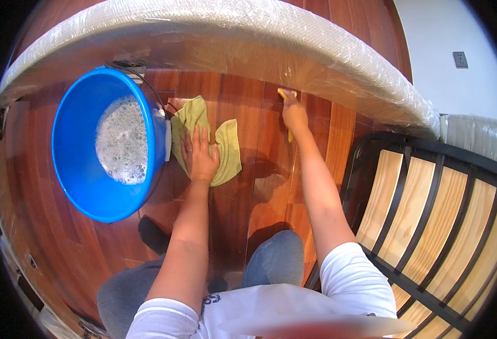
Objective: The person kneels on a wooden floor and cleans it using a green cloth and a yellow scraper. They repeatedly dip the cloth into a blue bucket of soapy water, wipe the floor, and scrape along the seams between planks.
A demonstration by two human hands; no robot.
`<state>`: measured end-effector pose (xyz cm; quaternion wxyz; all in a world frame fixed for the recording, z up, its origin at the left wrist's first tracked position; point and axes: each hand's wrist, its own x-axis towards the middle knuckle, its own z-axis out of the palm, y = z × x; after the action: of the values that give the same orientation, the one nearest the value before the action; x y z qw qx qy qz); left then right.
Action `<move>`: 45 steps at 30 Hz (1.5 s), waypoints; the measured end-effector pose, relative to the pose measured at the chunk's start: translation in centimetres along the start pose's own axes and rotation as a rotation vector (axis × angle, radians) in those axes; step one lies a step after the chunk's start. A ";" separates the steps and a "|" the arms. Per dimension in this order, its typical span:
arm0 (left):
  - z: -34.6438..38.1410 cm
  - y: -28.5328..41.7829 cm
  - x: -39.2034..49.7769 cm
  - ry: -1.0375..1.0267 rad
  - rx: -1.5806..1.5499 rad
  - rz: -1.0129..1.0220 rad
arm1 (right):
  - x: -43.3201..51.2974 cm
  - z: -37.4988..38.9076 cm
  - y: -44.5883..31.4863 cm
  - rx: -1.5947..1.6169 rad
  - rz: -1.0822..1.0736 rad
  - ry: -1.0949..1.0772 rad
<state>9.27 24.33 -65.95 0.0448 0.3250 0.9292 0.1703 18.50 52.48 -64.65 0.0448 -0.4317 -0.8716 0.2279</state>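
Observation:
My left hand (201, 159) lies with fingers spread on a crumpled yellow-green cloth (229, 146), pressing it to the reddish wooden floor (235, 97). Farther forward and to the right, my right hand (294, 114) is closed around a yellow tool (281, 93), whose two ends show beyond the hand; its exact kind cannot be told. A blue plastic bucket (79, 169) with sudsy water (123, 140) stands left of the cloth, close beside it.
A long plastic-wrapped padded panel (248, 21) curves across the front. At right stands a black metal bed frame (434, 148) with pale wooden slats (417, 186). Beyond it a white wall (434, 34) bears a socket (460, 59). My knees (278, 258) are close to the floor.

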 end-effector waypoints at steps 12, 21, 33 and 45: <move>0.1 -0.2 0.0 -0.022 -0.017 -0.015 | -0.3 -1.3 -1.7 0.009 0.086 -0.151; -0.1 -0.1 0.1 -0.003 -0.001 -0.008 | 0.4 0.1 -5.0 -0.009 0.040 -0.086; 0.1 -0.1 0.0 0.006 -0.002 0.003 | -0.2 -0.1 -5.2 -0.073 0.106 -0.237; 0.2 -0.1 0.0 -0.002 -0.004 -0.002 | 0.3 -1.7 1.8 0.002 0.009 -0.029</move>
<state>9.28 24.32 -66.14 0.0465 0.3241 0.9291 0.1718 20.08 54.28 -63.93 0.0315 -0.4323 -0.8700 0.2350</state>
